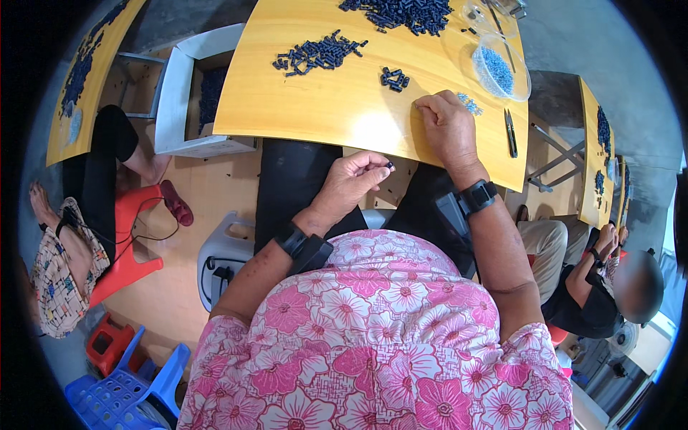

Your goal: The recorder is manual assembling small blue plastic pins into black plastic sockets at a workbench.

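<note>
My left hand (351,183) is held below the near edge of the yellow table (315,107), pinching a small dark cylindrical piece (389,165) between thumb and fingertips. My right hand (446,125) rests on the tabletop with fingers curled down, beside a few small pale blue parts (471,104); whether it holds one is hidden. A little cluster of dark pieces (394,79) lies just beyond it. Farther off sit a medium heap of dark pieces (319,54) and a large heap (401,13).
A clear bowl of pale blue parts (500,68) stands at the table's right, with a dark pen-like tool (510,133) near the edge. A white box (188,93) sits left of the table. Other people sit to the left (93,186) and right (595,287). Red and blue plastic stools (122,373) stand lower left.
</note>
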`<state>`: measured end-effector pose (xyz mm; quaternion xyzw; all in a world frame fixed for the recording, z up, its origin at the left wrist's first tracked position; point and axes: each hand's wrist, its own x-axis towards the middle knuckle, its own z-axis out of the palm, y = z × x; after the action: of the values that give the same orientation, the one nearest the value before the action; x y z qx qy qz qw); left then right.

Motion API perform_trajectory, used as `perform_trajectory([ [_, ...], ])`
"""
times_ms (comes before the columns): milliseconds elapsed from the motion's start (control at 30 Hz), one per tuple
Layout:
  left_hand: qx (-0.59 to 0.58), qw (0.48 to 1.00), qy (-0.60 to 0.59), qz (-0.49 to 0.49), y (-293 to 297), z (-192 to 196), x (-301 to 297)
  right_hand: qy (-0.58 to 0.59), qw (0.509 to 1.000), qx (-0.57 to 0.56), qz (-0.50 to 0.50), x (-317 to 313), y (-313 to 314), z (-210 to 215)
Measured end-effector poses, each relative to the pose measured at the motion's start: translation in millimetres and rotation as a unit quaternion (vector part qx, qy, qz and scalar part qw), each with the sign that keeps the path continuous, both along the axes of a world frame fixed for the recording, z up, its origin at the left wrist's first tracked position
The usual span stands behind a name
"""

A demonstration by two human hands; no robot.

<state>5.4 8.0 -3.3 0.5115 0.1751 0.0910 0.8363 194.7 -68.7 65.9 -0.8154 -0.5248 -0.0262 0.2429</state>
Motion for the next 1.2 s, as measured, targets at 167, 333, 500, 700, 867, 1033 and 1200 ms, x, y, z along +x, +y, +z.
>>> perform_trajectory([
  [167, 0.003, 1.0, -0.003, 0.001, 0, -2, -1, -0.032, 0.998, -0.04, -0.02, -5, 0, -6],
  [333, 0.002, 1.0, -0.011, 0.01, 0, -2, 1, -0.035, 0.999, -0.008, 0.041, -1, -8, -5],
  [500, -0.01, 1.0, -0.004, 0.001, 1, 0, 1, 0.126, 0.987, 0.032, 0.096, -25, -23, 12],
  [700, -0.013, 1.0, -0.012, -0.007, 0, 0, 1, 0.239, 0.967, -0.019, 0.084, -48, -44, 3],
  [867, 0.007, 1.0, -0.014, -0.014, -1, 0, 0, 0.261, 0.962, -0.007, 0.073, -50, -45, -7],
  [1033, 0.022, 1.0, -0.016, -0.015, -2, 1, 0, 0.314, 0.947, 0.026, 0.067, -52, -43, -7],
  [1200, 0.057, 0.998, -0.002, -0.019, -1, 0, 0, 0.256, 0.963, 0.006, 0.088, -50, -43, -4],
])
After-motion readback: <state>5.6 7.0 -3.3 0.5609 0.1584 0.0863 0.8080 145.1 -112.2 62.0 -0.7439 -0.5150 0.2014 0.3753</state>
